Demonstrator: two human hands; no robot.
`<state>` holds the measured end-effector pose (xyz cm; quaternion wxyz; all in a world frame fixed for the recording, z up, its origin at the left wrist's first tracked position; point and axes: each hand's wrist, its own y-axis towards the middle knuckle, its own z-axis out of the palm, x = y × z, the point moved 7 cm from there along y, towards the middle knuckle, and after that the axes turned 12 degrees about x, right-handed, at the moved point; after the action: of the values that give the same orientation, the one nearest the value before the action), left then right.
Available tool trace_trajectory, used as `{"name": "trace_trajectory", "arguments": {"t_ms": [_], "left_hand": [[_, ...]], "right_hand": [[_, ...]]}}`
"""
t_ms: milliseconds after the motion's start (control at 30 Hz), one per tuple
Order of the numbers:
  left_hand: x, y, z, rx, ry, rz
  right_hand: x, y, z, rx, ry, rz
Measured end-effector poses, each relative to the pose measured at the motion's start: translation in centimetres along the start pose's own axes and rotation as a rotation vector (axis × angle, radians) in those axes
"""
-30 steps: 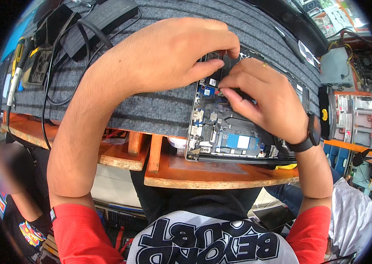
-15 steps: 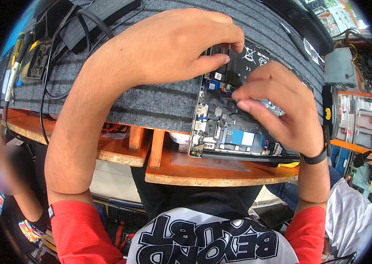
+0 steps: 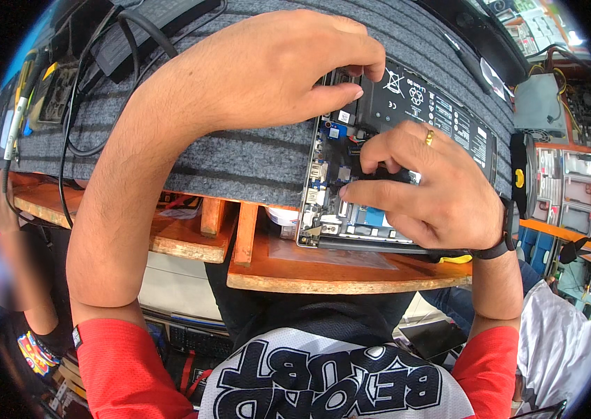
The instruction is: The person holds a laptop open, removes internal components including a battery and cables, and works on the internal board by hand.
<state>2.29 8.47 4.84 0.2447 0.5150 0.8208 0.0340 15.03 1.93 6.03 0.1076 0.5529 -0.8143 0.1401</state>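
An opened laptop (image 3: 313, 222) lies on the bench with its inside showing. A flat black battery (image 3: 442, 115) fills its far side, with the circuit board (image 3: 341, 152) on the near side. My left hand (image 3: 302, 66) arches over the battery's left end, thumb and forefinger apart, the other fingers mostly hidden. My right hand (image 3: 439, 188), a ring on one finger, is over the board. Its thumb and bent forefinger are apart, their tips at the board's left part; nothing shows between them. Under that hand, a blue card (image 3: 372, 218) is partly covered.
A grey ribbed mat (image 3: 239, 157) covers the bench, which has an orange wooden edge (image 3: 337, 279). Cables and a black power adapter (image 3: 149, 31) lie at far left, beside a pen-like tool (image 3: 12, 133). Another person's arm (image 3: 37, 307) shows at the left, a white-shirted person (image 3: 554, 335) at right.
My right hand has come down and nearer, its thumb and forefinger spreading over the board. More of the battery shows now. My left hand has hardly moved.
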Motion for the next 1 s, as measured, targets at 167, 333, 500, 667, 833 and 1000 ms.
{"name": "trace_trajectory", "arguments": {"t_ms": [167, 333, 500, 667, 833, 1000], "left_hand": [[-0.1, 0.2, 0.0, 0.000, 0.000, 0.009], [0.0, 0.1, 0.0, -0.014, 0.010, 0.015], [-0.1, 0.1, -0.1, -0.010, -0.002, 0.023], [0.1, 0.6, -0.6, 0.070, -0.155, 0.009], [-0.5, 0.6, -1.0, 0.106, -0.177, -0.039], [-0.3, 0.6, -0.8, 0.108, -0.184, -0.037]], "right_hand": [[0.2, 0.5, -0.2, -0.004, -0.056, -0.015], [0.5, 1.3, 0.1, 0.087, -0.059, -0.053], [1.0, 1.3, -0.6, 0.118, -0.060, -0.140], [0.9, 1.2, -0.5, 0.074, -0.054, -0.149], [1.3, 1.6, 0.0, 0.063, -0.112, -0.169], [1.2, 1.3, 0.2, 0.058, -0.102, -0.187]]}}
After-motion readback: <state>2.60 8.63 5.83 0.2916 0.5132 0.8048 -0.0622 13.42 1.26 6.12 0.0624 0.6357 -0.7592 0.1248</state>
